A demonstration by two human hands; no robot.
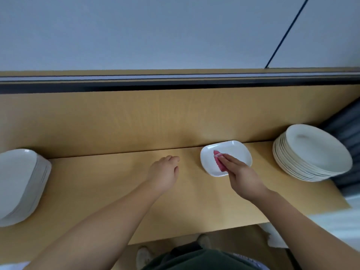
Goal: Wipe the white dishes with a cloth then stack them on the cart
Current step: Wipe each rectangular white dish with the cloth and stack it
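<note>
Currently the right hand [241, 176] lies on a pink cloth [219, 161], fingers fairly straight, pressing it into the small white dish [233, 151]. The cloth sits nr the dish's middle, w/ the hand covering the dish's near edge. The left hand [163, 172] rests on the table [116, 191] just left of that dish, not touching it, fingers loosely curled & holding nothing. The dish lies close to the table's far edge. A stack of round plates [311, 152] stands at far right, well apart from both hands; a stack of white dishes [19, 182] sits at far left.
</note>
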